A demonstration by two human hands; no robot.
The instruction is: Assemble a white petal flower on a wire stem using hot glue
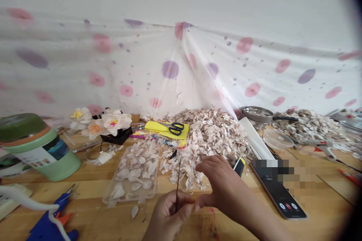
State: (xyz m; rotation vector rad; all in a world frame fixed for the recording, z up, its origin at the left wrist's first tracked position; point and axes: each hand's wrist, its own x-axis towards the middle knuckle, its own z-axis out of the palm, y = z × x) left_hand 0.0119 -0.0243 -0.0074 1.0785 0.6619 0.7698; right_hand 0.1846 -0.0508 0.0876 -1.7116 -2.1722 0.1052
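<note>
My left hand (168, 212) grips the lower end of a thin dark wire stem (178, 175) that stands upright, with a small dark tip near a pink petal at the top. My right hand (220, 184) reaches in from the right; its thumb and fingers pinch at the stem just beside my left fingers. Just beyond the hands lies a clear plastic tray (132, 175) filled with pale pink petals. A large heap of petal scraps (210, 133) spreads behind it.
A phone (278, 192) lies at the right, a blue glue gun (53, 220) at the front left, a green lidded tub (36, 147) at the left. Finished paper flowers (104, 122), blue-handled scissors (174, 128) on yellow paper, a metal pan (258, 115) and dotted cloth sit behind.
</note>
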